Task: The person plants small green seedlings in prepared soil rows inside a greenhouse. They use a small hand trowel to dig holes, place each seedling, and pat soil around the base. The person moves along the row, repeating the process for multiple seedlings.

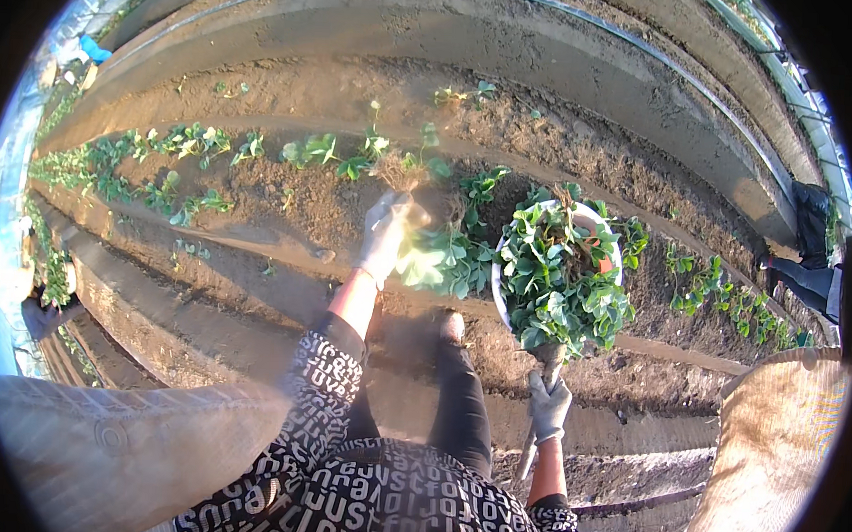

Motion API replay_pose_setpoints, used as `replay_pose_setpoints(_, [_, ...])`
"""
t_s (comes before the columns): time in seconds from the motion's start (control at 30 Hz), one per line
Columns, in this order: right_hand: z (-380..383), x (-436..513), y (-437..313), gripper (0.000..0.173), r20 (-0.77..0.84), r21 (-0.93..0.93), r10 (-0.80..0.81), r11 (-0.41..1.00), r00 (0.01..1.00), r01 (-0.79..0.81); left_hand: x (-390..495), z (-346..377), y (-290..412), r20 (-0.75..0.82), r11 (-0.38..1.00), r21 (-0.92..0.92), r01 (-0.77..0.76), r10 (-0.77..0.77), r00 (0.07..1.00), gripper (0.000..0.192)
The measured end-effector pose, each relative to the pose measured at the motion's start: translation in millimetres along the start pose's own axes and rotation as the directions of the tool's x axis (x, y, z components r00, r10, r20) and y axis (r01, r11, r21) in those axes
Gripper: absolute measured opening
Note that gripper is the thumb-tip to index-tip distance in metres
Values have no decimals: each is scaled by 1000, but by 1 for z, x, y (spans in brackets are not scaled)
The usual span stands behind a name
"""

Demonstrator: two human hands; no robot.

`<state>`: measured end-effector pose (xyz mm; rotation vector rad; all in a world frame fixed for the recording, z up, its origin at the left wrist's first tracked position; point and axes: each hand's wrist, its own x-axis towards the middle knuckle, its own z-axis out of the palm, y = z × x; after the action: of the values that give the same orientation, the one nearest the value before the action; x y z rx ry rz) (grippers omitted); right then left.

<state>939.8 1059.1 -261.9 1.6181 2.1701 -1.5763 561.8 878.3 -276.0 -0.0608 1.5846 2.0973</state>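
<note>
My left hand (385,232), in a pale work glove, is closed on a leafy plant (423,259), partly blurred by motion. A tangle of brown roots (399,171) shows just beyond the fingers. To its right a round white bucket (497,287) is heaped with green strawberry-like plants (564,279), some with roots showing. Something orange-red (604,247) peeks out at the bucket's right side. Below the bucket my gloved right hand (549,407) grips the wooden handle (527,457) of a tool. Leaves hide its far end, so I cannot tell its kind.
Rows of similar plants (196,140) run along the soil bed to the left, with more (728,297) at right. Raised soil ridges (422,34) curve behind. Another person's leg (800,275) shows at the far right. Pale hat flaps (133,446) cover both lower sides.
</note>
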Motion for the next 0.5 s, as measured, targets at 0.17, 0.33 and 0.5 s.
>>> replay_pose_setpoints(0.17, [3,7,-152,14,56,531,-107,845,993,62,-63,54,135,447,984,-96,152,-94,889,37])
replay_pose_setpoints(0.33, [-5,10,-256,31,305,782,-507,617,806,93,-129,108,219,732,959,21,283,-207,649,36])
replay_pose_setpoints(0.5, [-14,-26,-342,42,487,832,-779,551,394,61,-142,80,230,858,728,298,-618,80,508,40])
